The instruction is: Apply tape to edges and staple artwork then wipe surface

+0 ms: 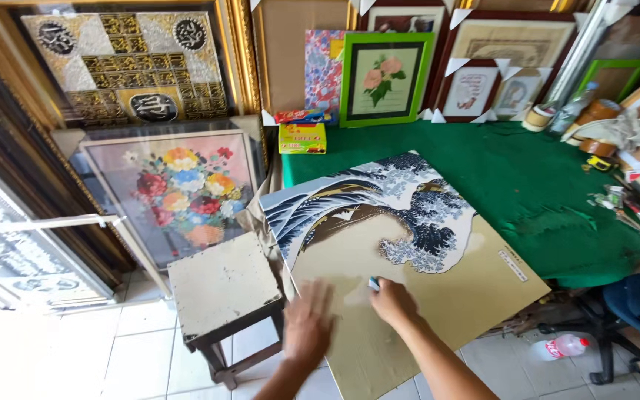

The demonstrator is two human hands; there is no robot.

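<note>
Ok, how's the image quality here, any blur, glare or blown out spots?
Head view: the left hand is motion-blurred, the right hand on the large wave art print is sharper; the white tiled floor at lower left is overexposed; straight edges bow from wide-angle distortion.

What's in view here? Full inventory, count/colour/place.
wave print: 1, blue, white and tan, flat on the table, overhanging its near edge
table cloth: 1, green, covers the table
small pale object: 1, whitish, on the print at the right hand's fingertips
stool: 1, worn white top, dark legs, on the floor left of the table
green-framed flower picture: 1, leaning at the back of the table
small boxes: 2, yellow and red, back left table corner
floral painting: 1, multicoloured, leaning behind the stool
gold framed panel: 1, upper left
tape rolls: several, brown and cream, back right
plastic bottle: 1, clear, red label, on the floor
left hand: blurred, over the print's near left edge
right hand: on the print
</note>
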